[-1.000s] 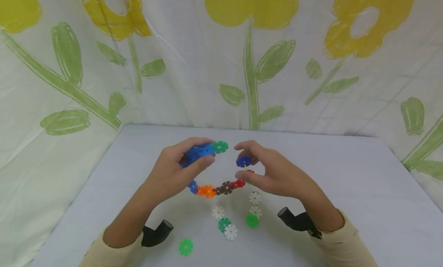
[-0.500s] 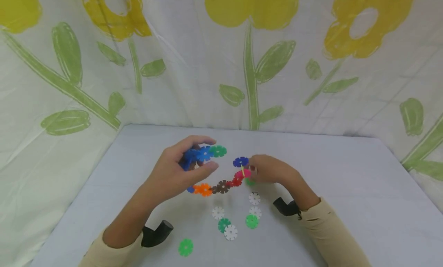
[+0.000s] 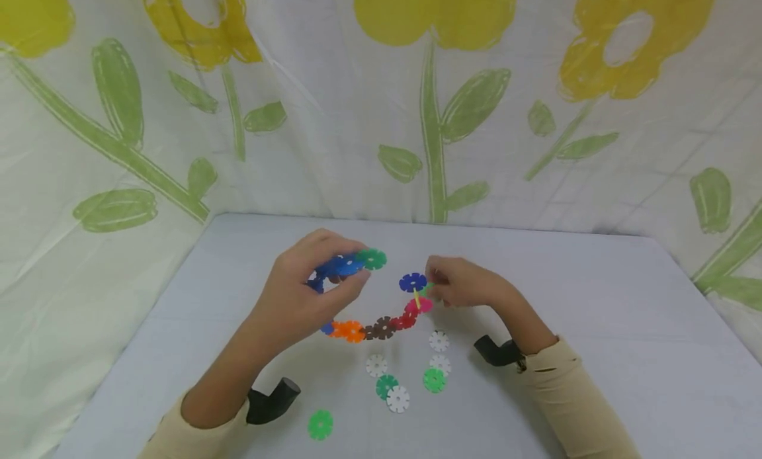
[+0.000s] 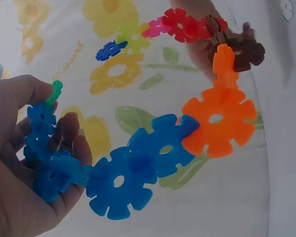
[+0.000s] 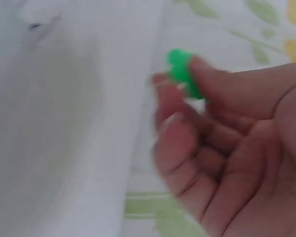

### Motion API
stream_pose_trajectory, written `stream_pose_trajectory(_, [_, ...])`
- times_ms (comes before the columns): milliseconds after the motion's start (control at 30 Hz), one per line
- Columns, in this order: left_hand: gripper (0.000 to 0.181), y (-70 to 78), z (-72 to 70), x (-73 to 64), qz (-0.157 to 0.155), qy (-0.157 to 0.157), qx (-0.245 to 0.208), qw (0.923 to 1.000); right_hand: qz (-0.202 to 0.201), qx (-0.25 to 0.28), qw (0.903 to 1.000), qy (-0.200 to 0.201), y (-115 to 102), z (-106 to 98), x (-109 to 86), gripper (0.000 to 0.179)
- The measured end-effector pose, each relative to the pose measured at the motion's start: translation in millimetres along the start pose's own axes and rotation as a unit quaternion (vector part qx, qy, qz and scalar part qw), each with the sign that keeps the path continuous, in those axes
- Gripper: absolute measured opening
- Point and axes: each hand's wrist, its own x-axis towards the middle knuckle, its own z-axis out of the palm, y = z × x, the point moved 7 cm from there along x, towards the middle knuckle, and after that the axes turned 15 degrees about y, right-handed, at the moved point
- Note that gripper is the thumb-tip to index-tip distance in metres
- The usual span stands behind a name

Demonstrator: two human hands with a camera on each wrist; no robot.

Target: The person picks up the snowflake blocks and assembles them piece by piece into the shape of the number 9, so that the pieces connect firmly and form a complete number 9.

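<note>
While the head view looks down on both hands, the left hand [image 3: 306, 280] grips a chain of slotted, flower-shaped plastic discs [image 3: 381, 330] above the pale worktop [image 3: 625, 327], and a teal-green disc [image 3: 373, 258] juts past its fingertips. Beyond the blue pieces, the chain curves through orange, brown, red, pink and yellow to a dark blue disc [image 3: 413, 284] near the right hand [image 3: 467, 284]. Loose white, teal and green discs [image 3: 434, 380] lie below on the worktop. Seen from the left wrist, curled fingers cradle the blue discs, the orange piece hanging well outside that grip. At the right wrist, slightly blurred, thumb and finger pinch a bright green plastic disc [image 5: 181, 73].
</note>
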Motion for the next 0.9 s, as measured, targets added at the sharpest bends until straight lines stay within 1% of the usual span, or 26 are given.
stream_pose_trajectory(33, [0.024,0.3,0.4,-0.2,0.008,0.000,0.006,1.0000,-0.007,0.050,0.9985,0.022,-5,-8,-0.8,0.013])
stream_pose_trajectory(67, [0.024,0.8,1.1,-0.3,0.016,0.000,0.011,0.9998,-0.016,0.101,0.9938,0.043,-11,-16,-2.2,0.012])
stream_pose_trajectory(100, [0.023,1.1,1.8,-0.5,0.024,-0.002,0.015,0.9996,-0.030,0.156,0.9854,0.061,-18,-23,-4.4,0.012])
stream_pose_trajectory(133, [0.023,1.4,2.7,-0.7,0.031,-0.004,0.018,0.9993,-0.050,0.204,0.9747,0.077,-26,-30,-6.8,0.012])
stream_pose_trajectory(200, [0.022,2.0,4.9,-1.2,0.046,-0.009,0.025,0.9986,-0.089,0.280,0.9509,0.098,-40,-41,-12.7,0.011])
stream_pose_trajectory(233, [0.022,2.6,6.1,-1.4,0.054,-0.010,0.029,0.9981,-0.109,0.303,0.9410,0.104,-47,-44,-16.0,0.012])
stream_pose_trajectory(300, [0.023,3.7,8.5,-2.0,0.066,-0.013,0.040,0.9970,-0.138,0.343,0.9234,0.103,-60,-47,-22.0,0.014])
stream_pose_trajectory(367, [0.023,4.9,10.7,-2.9,0.077,-0.014,0.046,0.9959,-0.157,0.360,0.9139,0.102,-70,-47,-27.3,0.013])
stream_pose_trajectory(467, [0.025,6.6,14.0,-4.5,0.093,-0.015,0.049,0.9944,-0.176,0.382,0.9029,0.088,-84,-44,-33.3,0.015])
stream_pose_trajectory(567, [0.027,8.1,17.3,-5.9,0.104,-0.022,0.041,0.9935,-0.191,0.399,0.8942,0.071,-93,-41,-36.6,0.017])
stream_pose_trajectory(700, [0.028,9.9,20.5,-7.2,0.105,-0.033,0.035,0.9933,-0.197,0.410,0.8891,0.053,-98,-38,-39.1,0.018])
stream_pose_trajectory(900, [0.029,10.5,22.8,-8.4,0.097,-0.052,0.031,0.9934,-0.199,0.422,0.8840,0.037,-101,-37,-41.8,0.019])
